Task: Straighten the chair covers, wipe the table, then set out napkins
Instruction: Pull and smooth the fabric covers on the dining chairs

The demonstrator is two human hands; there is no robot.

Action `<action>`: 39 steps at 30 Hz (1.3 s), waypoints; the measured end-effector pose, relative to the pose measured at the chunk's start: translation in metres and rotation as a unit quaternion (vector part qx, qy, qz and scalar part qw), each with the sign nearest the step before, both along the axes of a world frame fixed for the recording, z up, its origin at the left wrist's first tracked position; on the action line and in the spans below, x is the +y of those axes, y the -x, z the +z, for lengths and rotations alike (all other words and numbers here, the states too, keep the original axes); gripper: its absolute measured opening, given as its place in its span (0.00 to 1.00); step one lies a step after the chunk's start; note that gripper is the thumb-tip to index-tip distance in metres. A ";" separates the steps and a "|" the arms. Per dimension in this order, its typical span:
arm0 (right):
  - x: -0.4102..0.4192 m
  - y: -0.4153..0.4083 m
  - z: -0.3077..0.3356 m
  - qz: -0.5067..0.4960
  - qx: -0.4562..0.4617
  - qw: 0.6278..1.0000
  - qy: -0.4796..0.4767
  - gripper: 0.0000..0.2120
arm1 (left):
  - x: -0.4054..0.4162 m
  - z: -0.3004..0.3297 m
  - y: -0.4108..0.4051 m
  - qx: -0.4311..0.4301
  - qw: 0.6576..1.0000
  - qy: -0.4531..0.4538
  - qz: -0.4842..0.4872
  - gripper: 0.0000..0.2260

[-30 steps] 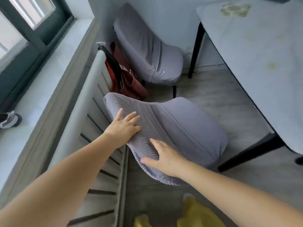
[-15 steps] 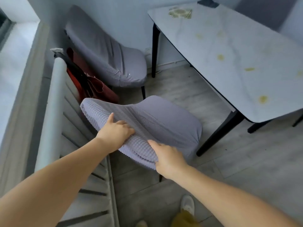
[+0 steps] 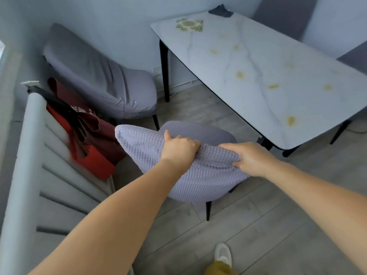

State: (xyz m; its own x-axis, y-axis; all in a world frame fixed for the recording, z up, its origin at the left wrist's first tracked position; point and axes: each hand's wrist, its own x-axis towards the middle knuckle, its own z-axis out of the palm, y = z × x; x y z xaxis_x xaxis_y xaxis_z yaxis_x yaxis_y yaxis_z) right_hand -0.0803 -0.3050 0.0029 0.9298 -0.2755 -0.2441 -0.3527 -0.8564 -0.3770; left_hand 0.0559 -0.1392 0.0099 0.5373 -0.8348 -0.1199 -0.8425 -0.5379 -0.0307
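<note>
Left hand [image 3: 179, 148] and right hand [image 3: 251, 158] each gripped a bunch of chair cover [image 3: 143, 149] at the backrest top. Fabric looked soft, stretchy; best pulled by its hem.

The walls [image 3: 123, 26] are pale blue-grey. The floor [image 3: 268, 225] is made of grey wood planks. A small white socket [image 3: 157, 70] sits low on the wall. On the left stands a big white radiator [image 3: 33, 155] with slats. A red bag [image 3: 93, 155] leans against it. Soft daylight fills the room.
</note>
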 end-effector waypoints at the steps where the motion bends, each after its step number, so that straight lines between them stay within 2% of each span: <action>1: -0.009 0.004 0.000 0.001 0.001 1.000 0.008 0.28 | -0.008 -0.002 0.006 0.007 1.000 0.005 0.002 0.07; 4: -0.033 0.021 -0.004 0.009 0.003 0.999 0.036 0.28 | -0.026 -0.012 0.025 0.028 0.999 0.006 -0.015 0.04; 11: -0.052 0.062 -0.025 0.025 -0.002 0.998 0.060 0.28 | -0.026 -0.032 0.055 0.051 0.993 -0.015 -0.102 0.20; 15: -0.051 0.081 -0.041 0.038 -0.015 0.996 0.084 0.26 | -0.001 -0.036 0.053 0.045 0.993 -0.039 -0.104 0.25; 18: -0.049 0.078 -0.042 0.030 -0.007 0.996 0.088 0.22 | 0.029 -0.032 0.038 0.027 0.996 -0.066 -0.055 0.26; 20: -0.046 0.073 -0.040 0.015 0.011 0.997 0.081 0.21 | 0.049 -0.031 0.024 0.024 0.996 -0.090 0.014 0.29; 22: -0.038 0.071 -0.040 -0.012 -0.003 0.994 0.104 0.19 | 0.066 -0.032 0.014 0.070 0.988 -0.080 0.111 0.34; 24: -0.031 0.074 -0.042 -0.038 -0.048 0.989 0.135 0.14 | 0.076 -0.035 0.013 0.138 0.972 -0.030 0.190 0.38; 27: -0.021 0.087 -0.050 -0.048 -0.124 0.979 0.154 0.10 | 0.076 -0.041 0.017 0.161 0.958 0.021 0.238 0.33; 30: -0.014 0.091 -0.053 -0.059 -0.166 0.970 0.166 0.11 | 0.078 -0.048 0.013 0.148 0.965 0.078 0.204 0.22; 34: -0.008 0.081 -0.054 -0.079 -0.176 0.964 0.184 0.13 | 0.080 -0.051 -0.005 0.138 0.966 0.150 0.158 0.16; 39: 0.008 0.077 -0.054 -0.113 -0.163 0.963 0.182 0.16 | 0.088 -0.053 -0.024 0.129 0.977 0.149 0.076 0.14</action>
State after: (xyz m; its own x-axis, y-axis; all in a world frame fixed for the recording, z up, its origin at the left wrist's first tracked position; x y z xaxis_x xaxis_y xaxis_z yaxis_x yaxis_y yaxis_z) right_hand -0.1573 -0.2973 -0.0513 0.8469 -0.4922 0.2015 -0.4594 -0.8679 -0.1892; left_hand 0.0804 -0.0509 -0.0430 0.6417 -0.7663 -0.0316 -0.7114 -0.6101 0.3489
